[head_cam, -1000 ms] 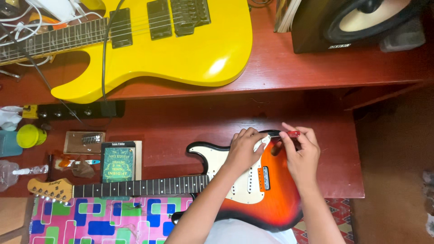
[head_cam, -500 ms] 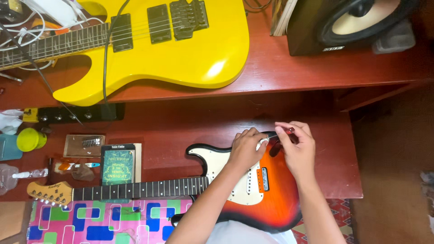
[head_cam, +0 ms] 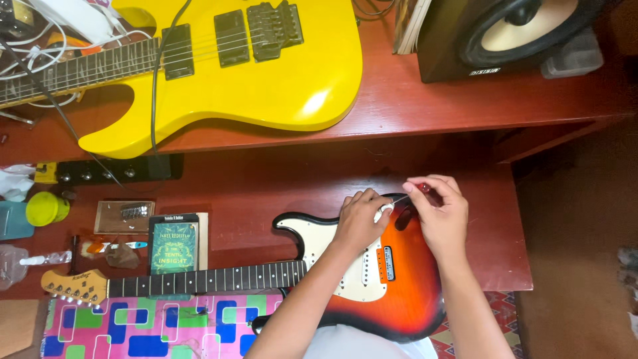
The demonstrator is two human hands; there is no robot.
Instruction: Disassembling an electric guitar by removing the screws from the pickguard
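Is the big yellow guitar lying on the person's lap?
No, the yellow electric guitar lies on the red wooden shelf; the sunburst electric guitar is under both hands.

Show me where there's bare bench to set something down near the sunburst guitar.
Bare wood lies on the lower bench between the dark book and the left hand, above the sunburst guitar. More lies right of the right hand, up to the edge. The upper shelf is free between the yellow guitar and speaker. The far left is crowded.

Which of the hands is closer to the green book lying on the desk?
Left. The left hand rests on the sunburst guitar, right of the green book; the right hand is farther right, pinching a small red-handled tool.
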